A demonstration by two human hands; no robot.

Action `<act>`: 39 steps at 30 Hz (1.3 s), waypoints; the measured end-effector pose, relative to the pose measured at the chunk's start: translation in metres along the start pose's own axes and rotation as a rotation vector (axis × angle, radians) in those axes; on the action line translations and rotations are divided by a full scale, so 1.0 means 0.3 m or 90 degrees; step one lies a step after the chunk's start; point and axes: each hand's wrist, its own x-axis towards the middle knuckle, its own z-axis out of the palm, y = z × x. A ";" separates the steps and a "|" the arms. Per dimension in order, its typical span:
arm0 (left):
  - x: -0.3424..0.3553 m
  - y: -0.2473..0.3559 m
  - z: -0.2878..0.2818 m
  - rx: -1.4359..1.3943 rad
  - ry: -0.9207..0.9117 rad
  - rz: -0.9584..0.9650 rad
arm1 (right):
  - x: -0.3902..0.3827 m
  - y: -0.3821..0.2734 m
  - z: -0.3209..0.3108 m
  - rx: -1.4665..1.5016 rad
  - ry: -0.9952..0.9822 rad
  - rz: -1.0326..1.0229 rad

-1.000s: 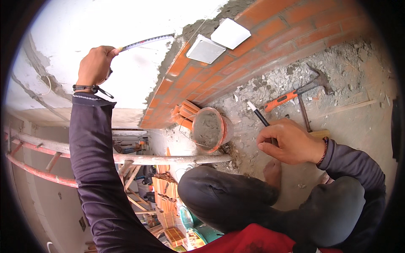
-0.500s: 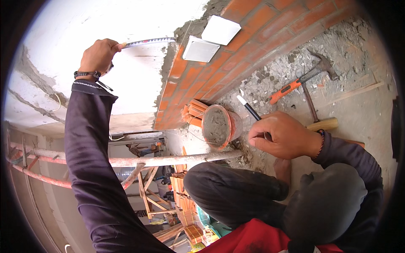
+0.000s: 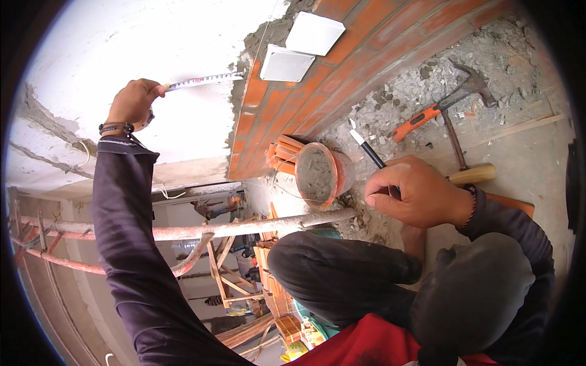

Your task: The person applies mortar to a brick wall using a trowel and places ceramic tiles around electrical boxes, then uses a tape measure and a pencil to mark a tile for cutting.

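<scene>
Two hands: my left hand (image 3: 130,102) sits at 10 o'clock and my right hand (image 3: 421,194) at 3, both occupied.
Tape measure blade (image 3: 204,80): at 11 o'clock, pinched between my left thumb and forefinger, running toward 3 o'clock across the white wall (image 3: 122,52) to the grey mortar strip (image 3: 238,100); whether its end touches there, I cannot tell.
Black marker (image 3: 372,154): at 2 o'clock, gripped in my right fingers, its white end aimed toward 11 and well apart from the blade; whether it is capped, I cannot tell.
Brick wall (image 3: 372,46): at 1 o'clock, with two white square plates (image 3: 289,64) side by side near its edge at 12.
Mortar bucket (image 3: 345,172): near the dial's centre, grey mix inside.
Claw hammer (image 3: 448,102): at 2 o'clock, lying over rubble near a wooden-handled tool (image 3: 476,174) at 3.
Blade on wall: measuring is the step in hand, I judge.
Marker to wall: setting down a mark, as I judge it, calls for a steady left pinch, a clear reading, and the marker brought over toward 10 o'clock.
</scene>
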 end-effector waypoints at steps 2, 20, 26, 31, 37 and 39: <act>-0.002 0.003 0.033 -0.012 0.002 0.025 | 0.000 0.000 0.003 0.000 -0.004 0.002; 0.049 0.117 0.052 -0.004 -0.093 -0.086 | -0.001 0.015 -0.008 0.037 -0.012 0.007; 0.066 0.122 0.049 0.010 -0.113 -0.103 | -0.010 0.017 -0.012 0.046 -0.006 0.003; 0.096 0.102 0.068 -0.015 -0.139 -0.145 | -0.013 0.010 -0.020 0.053 -0.008 0.018; 0.115 0.095 0.085 0.011 -0.116 -0.127 | -0.020 0.016 -0.020 0.040 0.001 0.015; 0.118 0.104 0.078 0.009 -0.119 -0.130 | -0.021 0.016 -0.018 0.055 0.007 0.023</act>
